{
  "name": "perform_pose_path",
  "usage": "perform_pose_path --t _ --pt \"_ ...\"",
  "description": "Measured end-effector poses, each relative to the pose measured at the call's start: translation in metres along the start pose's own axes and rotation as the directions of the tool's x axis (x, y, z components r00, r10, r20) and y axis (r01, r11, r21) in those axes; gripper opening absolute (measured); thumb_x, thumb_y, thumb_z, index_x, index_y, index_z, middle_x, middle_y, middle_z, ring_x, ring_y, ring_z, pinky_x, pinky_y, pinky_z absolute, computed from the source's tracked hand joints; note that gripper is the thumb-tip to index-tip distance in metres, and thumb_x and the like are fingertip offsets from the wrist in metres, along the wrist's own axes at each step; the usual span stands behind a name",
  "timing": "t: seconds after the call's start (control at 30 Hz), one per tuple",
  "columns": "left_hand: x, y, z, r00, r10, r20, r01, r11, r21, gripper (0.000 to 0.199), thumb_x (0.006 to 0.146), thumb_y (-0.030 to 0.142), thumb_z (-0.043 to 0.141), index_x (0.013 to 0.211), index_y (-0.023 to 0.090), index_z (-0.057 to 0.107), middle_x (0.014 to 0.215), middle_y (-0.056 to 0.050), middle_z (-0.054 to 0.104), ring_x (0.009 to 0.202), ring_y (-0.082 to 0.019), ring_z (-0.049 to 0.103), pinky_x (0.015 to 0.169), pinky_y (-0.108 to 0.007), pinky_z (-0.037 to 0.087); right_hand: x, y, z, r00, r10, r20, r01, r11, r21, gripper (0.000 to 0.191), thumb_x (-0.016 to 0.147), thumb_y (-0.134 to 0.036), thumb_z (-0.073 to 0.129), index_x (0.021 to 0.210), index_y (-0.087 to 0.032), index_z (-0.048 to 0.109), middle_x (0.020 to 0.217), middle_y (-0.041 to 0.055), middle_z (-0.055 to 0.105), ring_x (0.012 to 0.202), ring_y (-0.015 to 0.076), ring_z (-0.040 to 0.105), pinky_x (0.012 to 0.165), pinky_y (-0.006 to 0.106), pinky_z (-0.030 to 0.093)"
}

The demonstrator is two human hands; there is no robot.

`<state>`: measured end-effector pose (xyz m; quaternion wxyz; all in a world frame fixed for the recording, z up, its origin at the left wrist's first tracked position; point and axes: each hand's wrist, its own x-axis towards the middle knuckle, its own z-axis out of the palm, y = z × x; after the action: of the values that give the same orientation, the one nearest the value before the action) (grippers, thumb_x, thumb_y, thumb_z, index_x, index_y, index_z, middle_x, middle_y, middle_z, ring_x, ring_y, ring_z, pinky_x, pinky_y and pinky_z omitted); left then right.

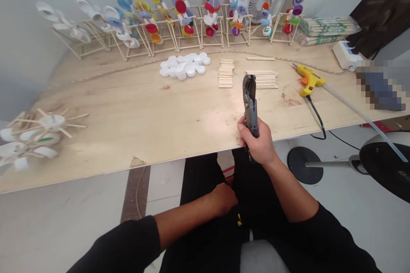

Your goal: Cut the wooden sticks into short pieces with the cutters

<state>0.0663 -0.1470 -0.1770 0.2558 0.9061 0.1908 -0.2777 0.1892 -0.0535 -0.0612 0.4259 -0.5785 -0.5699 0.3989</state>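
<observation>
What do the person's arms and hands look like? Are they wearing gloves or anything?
The left sleeve and right sleeve are plain black and end near the elbows. Below that, all is bare: no gloves on the left hand or right hand, and no watch shows.

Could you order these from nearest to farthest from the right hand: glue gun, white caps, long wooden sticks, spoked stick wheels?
From the right hand:
1. Long wooden sticks, just beyond it
2. Yellow glue gun, to its right
3. White caps, beyond and left
4. Spoked stick wheels, far left
</observation>
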Motion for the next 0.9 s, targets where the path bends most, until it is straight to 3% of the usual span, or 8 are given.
perform_pose_path --t 0.23,0.37,0.53,0.63,0.7,0.73,0.8,0.9 --pt "-0.020 -0.010 -0.007 0.991 -0.013 -0.133 0.017 0.999 0.028 0.026 0.076 0.012 0.047 0.097 0.018 0.061 0.067 -0.006 0.067 0.059 -0.020 0.062 0.047 -0.024 0.041 -0.001 -0.001 -0.001 1.000 0.019 0.010 -0.019 0.999 0.031 0.010 0.079 -0.028 0.049 0.083 -0.019 0.050 0.051 -0.0062 0.047 0.046 0.0100 0.047 0.050 0.022 0.040" --pt "-0.048 -0.017 -0.027 0.926 -0.190 -0.325 0.177 0.982 -0.070 0.030 0.076 0.012 0.044 0.103 0.018 0.055 0.064 -0.003 0.065 0.055 -0.018 0.061 0.047 -0.022 0.039 -0.002 -0.001 0.000 1.000 0.019 0.006 -0.019 0.993 0.119 0.011 0.079 -0.027 0.050 0.085 -0.019 0.050 0.050 -0.0067 0.047 0.044 0.0097 0.046 0.047 0.021 0.039" --pt "-0.103 -0.027 -0.086 0.839 -0.230 -0.494 0.176 0.972 -0.154 0.017 0.083 0.028 0.043 0.095 0.022 0.052 0.065 -0.001 0.063 0.052 -0.014 0.056 0.048 -0.020 0.035 -0.004 -0.001 0.002 1.000 0.010 -0.022 -0.003 0.954 0.300 0.014 0.080 -0.030 0.050 0.088 -0.018 0.048 0.050 -0.0075 0.045 0.042 0.0090 0.044 0.045 0.022 0.038" --pt "-0.118 -0.049 -0.140 0.709 -0.357 -0.609 0.367 0.923 -0.115 0.026 0.090 0.031 0.027 0.086 0.019 0.050 0.058 -0.002 0.060 0.050 -0.016 0.054 0.046 -0.022 0.031 -0.005 -0.001 0.002 0.998 0.022 -0.067 0.006 0.917 0.398 0.017 0.082 -0.032 0.050 0.090 -0.018 0.047 0.054 -0.0063 0.046 0.045 0.0093 0.044 0.046 0.022 0.037" --pt "-0.111 -0.069 -0.173 0.603 -0.418 -0.679 0.500 0.862 -0.087 0.027 0.090 0.032 0.026 0.086 0.018 0.049 0.058 -0.004 0.059 0.050 -0.017 0.054 0.046 -0.023 0.029 -0.005 -0.001 0.000 0.996 0.035 -0.084 0.005 0.898 0.440 0.020 0.082 -0.035 0.051 0.091 -0.017 0.047 0.056 -0.0051 0.048 0.046 0.0099 0.046 0.047 0.023 0.038" --pt "-0.104 -0.079 -0.186 0.573 -0.418 -0.705 0.528 0.846 -0.073 0.026 0.090 0.032 0.027 0.086 0.018 0.049 0.060 -0.004 0.060 0.052 -0.018 0.055 0.047 -0.023 0.029 -0.006 -0.001 0.000 0.996 0.043 -0.083 -0.001 0.890 0.455 0.022 0.081 -0.036 0.051 0.091 -0.017 0.047 0.057 -0.0045 0.048 0.047 0.0103 0.046 0.047 0.024 0.038" --pt "-0.085 -0.098 -0.205 0.573 -0.367 -0.733 0.519 0.855 -0.022 0.024 0.090 0.031 0.028 0.089 0.018 0.049 0.068 -0.006 0.062 0.058 -0.018 0.057 0.050 -0.024 0.032 -0.006 0.000 -0.001 0.996 0.051 -0.076 -0.008 0.875 0.483 0.024 0.081 -0.037 0.052 0.092 -0.017 0.047 0.058 -0.0041 0.049 0.048 0.0108 0.046 0.046 0.024 0.037" --pt "-0.059 -0.120 -0.216 0.572 -0.363 -0.736 0.530 0.848 -0.007 0.018 0.088 0.024 0.033 0.090 0.017 0.049 0.073 -0.009 0.063 0.063 -0.020 0.059 0.054 -0.026 0.035 -0.006 0.001 -0.002 0.997 0.042 -0.065 -0.005 0.870 0.493 0.024 0.082 -0.038 0.052 0.093 -0.017 0.047 0.058 -0.0042 0.049 0.048 0.0104 0.046 0.047 0.023 0.038"
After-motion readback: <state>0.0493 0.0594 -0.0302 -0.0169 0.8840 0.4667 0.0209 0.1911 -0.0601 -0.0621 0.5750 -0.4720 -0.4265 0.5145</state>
